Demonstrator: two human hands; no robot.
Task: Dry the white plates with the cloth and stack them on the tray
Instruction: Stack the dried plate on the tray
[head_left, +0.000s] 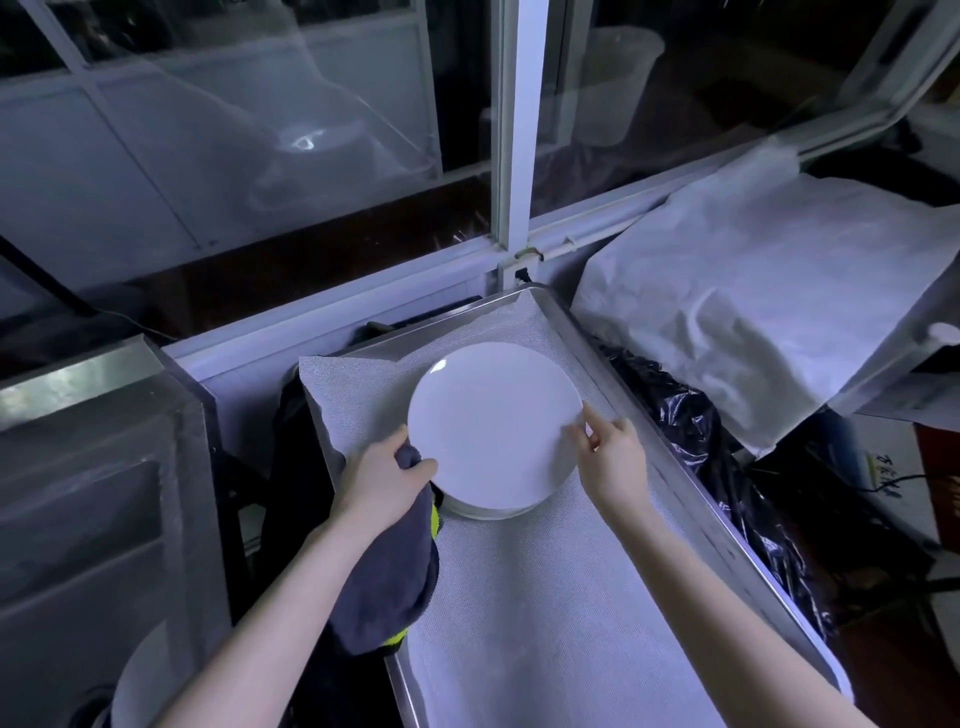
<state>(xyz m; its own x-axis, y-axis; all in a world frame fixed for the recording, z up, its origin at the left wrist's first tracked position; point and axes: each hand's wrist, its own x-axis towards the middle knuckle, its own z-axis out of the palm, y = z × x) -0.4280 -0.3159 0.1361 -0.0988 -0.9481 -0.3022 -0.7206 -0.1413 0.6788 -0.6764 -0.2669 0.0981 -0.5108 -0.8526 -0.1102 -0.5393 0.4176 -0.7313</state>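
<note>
White plate (493, 426) | on, or just above, the stack (488, 512) at the tray's (714, 530) far end | left hand (382, 480): fingers curled round dark cloth (389, 582), thumb on plate rim | right hand (613, 457): fingers pinching right rim | step, as judged: stacking a dried plate | next move: seat it squarely, then release both hands
</note>
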